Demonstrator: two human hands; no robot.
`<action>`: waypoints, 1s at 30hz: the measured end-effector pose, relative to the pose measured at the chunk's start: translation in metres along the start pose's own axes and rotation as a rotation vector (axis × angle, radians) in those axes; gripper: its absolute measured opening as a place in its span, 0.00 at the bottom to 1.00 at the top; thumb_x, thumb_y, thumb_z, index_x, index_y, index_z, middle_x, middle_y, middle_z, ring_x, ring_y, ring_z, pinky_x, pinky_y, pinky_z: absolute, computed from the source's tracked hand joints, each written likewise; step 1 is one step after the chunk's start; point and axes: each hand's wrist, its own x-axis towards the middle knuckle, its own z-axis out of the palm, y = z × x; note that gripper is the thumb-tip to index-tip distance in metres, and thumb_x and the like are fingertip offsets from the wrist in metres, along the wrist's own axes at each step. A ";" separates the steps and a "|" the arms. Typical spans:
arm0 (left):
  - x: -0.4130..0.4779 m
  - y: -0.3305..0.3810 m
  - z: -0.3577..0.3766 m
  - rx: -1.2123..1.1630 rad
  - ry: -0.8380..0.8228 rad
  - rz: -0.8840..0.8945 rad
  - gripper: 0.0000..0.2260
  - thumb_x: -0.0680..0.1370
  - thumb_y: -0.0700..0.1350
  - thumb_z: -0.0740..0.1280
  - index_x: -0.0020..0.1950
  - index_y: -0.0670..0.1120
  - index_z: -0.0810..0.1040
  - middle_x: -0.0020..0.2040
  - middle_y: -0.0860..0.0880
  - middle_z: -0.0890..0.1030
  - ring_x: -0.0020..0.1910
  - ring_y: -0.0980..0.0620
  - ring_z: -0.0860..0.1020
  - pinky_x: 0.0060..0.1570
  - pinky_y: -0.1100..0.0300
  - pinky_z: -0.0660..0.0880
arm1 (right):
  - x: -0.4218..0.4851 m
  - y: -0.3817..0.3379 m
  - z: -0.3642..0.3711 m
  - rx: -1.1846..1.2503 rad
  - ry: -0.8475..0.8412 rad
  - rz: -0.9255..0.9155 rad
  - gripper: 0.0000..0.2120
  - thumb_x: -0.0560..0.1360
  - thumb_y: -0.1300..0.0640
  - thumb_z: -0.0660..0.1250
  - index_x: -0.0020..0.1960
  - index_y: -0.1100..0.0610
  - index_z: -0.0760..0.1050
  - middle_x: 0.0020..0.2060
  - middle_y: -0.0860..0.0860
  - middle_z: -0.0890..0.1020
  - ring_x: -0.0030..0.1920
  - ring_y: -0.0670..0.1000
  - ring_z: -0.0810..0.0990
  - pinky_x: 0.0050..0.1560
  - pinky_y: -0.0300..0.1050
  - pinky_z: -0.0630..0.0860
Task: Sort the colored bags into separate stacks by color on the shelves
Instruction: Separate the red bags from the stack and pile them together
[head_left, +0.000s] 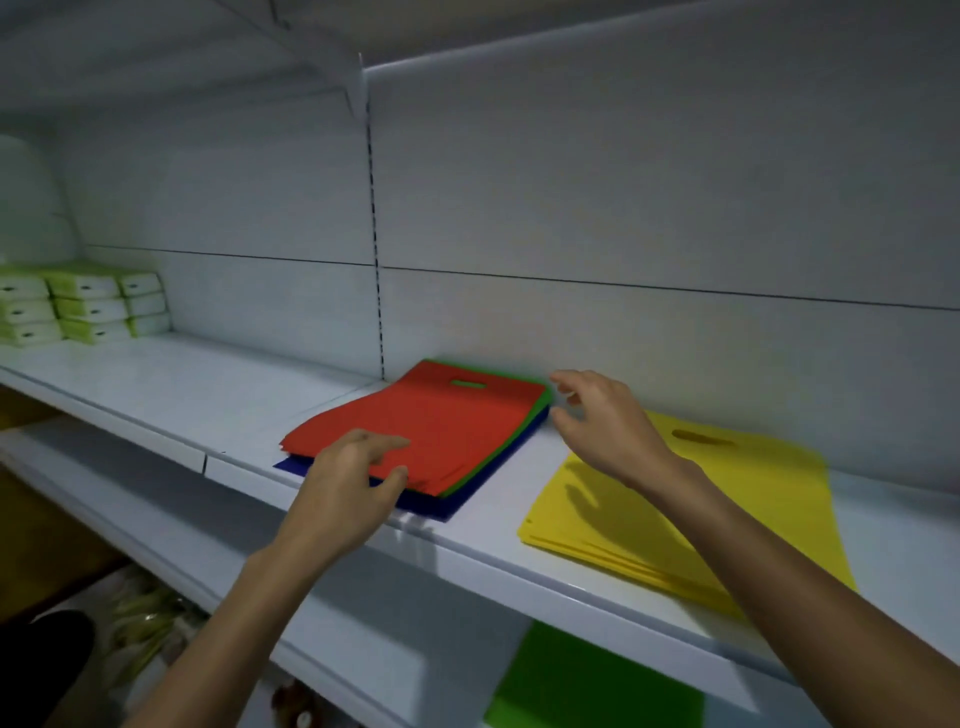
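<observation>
In the head view, a mixed pile of bags lies on the middle shelf (208, 395), running from its front edge back to the rear panel. A red bag (441, 421) is on top, with its handle slot (467, 384) towards the back. Green bags (542, 401) show as a thin edge under it, and blue bags (452, 501) lie at the bottom, sticking out towards the front edge.

Further right on the same shelf is a separate yellow stack (753, 499), whose near corner reaches the front edge. One green bag (587, 680) lies on the shelf below.

The left hand (348, 483) rests at the pile's near corner. Its fingers are lightly bent on the red bag and its thumb is against the near edge. No layer looks lifted or pinched. The right hand (602, 421) hovers just beside the pile's far right corner, with its fingers loosely curled and thumb apart from them, and it holds nothing.

The bags look thin, light and floppy, probably a soft non-woven cloth. A single layer would likely sag and drag its neighbours along. A sensible grip is to pinch the top bag at a free corner or edge, or through the handle slot, while the other hand pins the pile. Layers clinging together are the likely trouble.

Green-and-white packs (83, 306) are stacked at the shelf's far left end.
</observation>
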 end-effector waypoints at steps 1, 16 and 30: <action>0.006 -0.007 0.002 -0.002 -0.002 -0.015 0.14 0.75 0.42 0.66 0.61 0.47 0.77 0.56 0.49 0.77 0.49 0.54 0.74 0.51 0.62 0.69 | 0.010 -0.001 0.005 -0.003 -0.010 -0.004 0.20 0.75 0.59 0.62 0.67 0.59 0.70 0.61 0.57 0.76 0.61 0.57 0.74 0.62 0.46 0.67; 0.119 -0.139 0.012 0.147 -0.054 -0.204 0.15 0.77 0.47 0.63 0.63 0.46 0.74 0.58 0.44 0.78 0.55 0.46 0.76 0.54 0.55 0.70 | 0.093 -0.001 0.098 -0.159 -0.332 0.334 0.11 0.76 0.52 0.62 0.44 0.60 0.71 0.54 0.62 0.79 0.56 0.59 0.76 0.50 0.45 0.69; 0.176 -0.180 0.030 0.050 -0.166 -0.129 0.16 0.72 0.38 0.70 0.59 0.42 0.76 0.52 0.43 0.81 0.53 0.46 0.77 0.52 0.57 0.71 | 0.105 -0.016 0.136 -0.123 0.027 0.466 0.11 0.71 0.66 0.65 0.52 0.63 0.71 0.47 0.60 0.79 0.49 0.60 0.78 0.43 0.44 0.68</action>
